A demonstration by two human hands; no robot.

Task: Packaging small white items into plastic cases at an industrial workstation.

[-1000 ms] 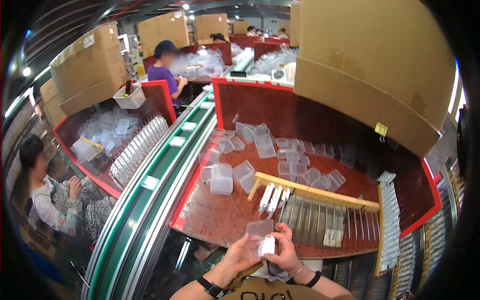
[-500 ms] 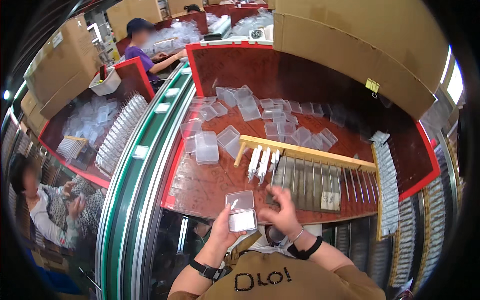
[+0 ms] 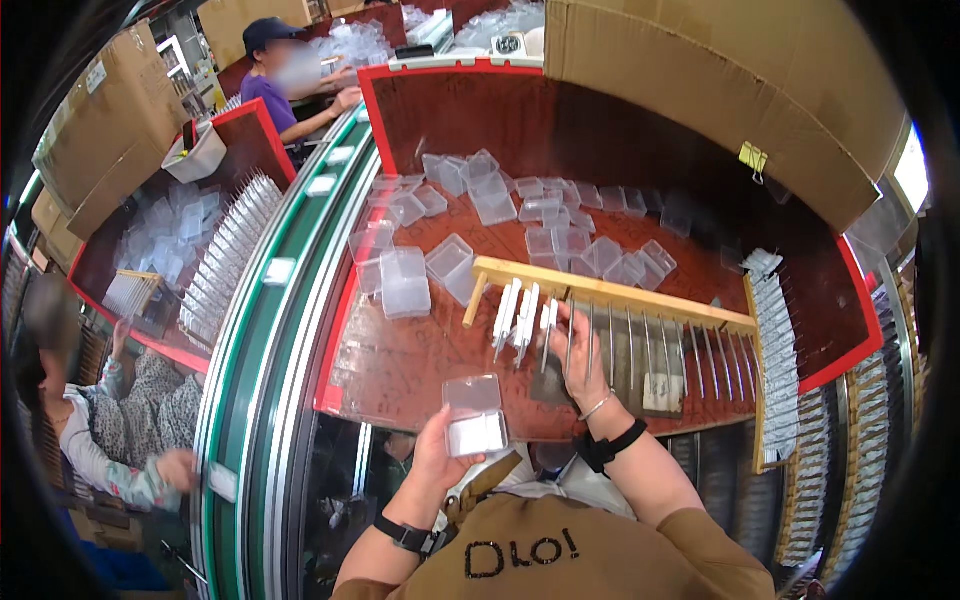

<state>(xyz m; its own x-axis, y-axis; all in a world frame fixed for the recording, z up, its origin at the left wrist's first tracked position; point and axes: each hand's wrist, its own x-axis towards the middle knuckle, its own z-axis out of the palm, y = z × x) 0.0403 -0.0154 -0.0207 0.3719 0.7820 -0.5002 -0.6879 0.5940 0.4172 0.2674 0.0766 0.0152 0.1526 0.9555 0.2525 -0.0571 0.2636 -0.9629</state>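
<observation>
My left hand point(image 3: 436, 452) holds a small clear plastic box point(image 3: 476, 432) in front of my body. The box's hinged lid stands open, tilted away from me, and something white fills the lower half. At the wooden rack point(image 3: 620, 293), my right hand point(image 3: 583, 350) reaches in among the metal rods. Its thumb and fingers are bent round the rightmost of the white pieces point(image 3: 548, 316) hanging there; part of the grip is hidden. More narrow white pieces point(image 3: 507, 312) hang just to the left, on the rack's left end.
Many clear plastic boxes point(image 3: 404, 284) lie loose across the red-brown worktop point(image 3: 370, 370). On the left runs a green conveyor point(image 3: 245, 385) carrying small white-filled boxes. Another rack loaded with white pieces point(image 3: 773, 360) stands at right. Two co-workers sit beyond the conveyor.
My right hand has moved from beside the box up and away to the rack's white pieces. The left hand keeps the open box, shifted slightly. Another box now lies on the near conveyor.
</observation>
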